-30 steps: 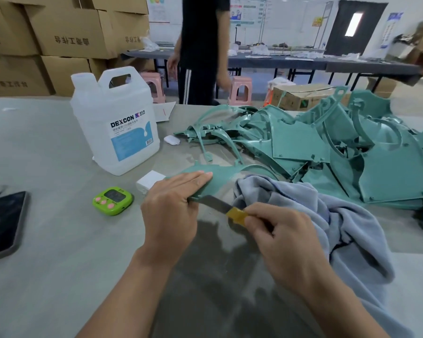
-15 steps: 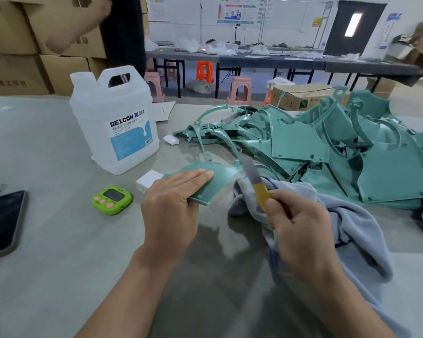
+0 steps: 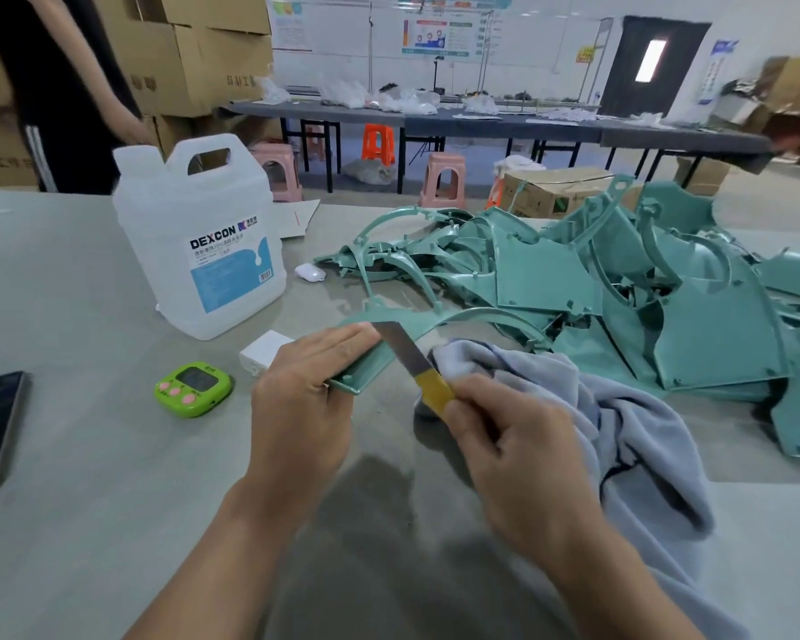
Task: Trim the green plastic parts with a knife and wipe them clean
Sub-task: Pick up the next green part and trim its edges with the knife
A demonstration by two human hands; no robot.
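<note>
The left hand (image 3: pixel 303 399) pinches one green part (image 3: pixel 359 374) at mid-worktop (image 3: pixel 89 455). The right hand (image 3: pixel 518 450) grips one knife (image 3: pixel 409 358), with its blade on the part's edge. One cloth (image 3: pixel 629 408) lies at 3 o'clock, the pile of parts (image 3: pixel 620 293) at 2 and one jug (image 3: pixel 199 251) at 11. There is open room at 8.

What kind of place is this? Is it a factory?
Probably a small factory or workshop. A heap of matching green plastic parts lies on the work table, cardboard boxes are stacked at the left, and long tables with stools stand behind.
</note>
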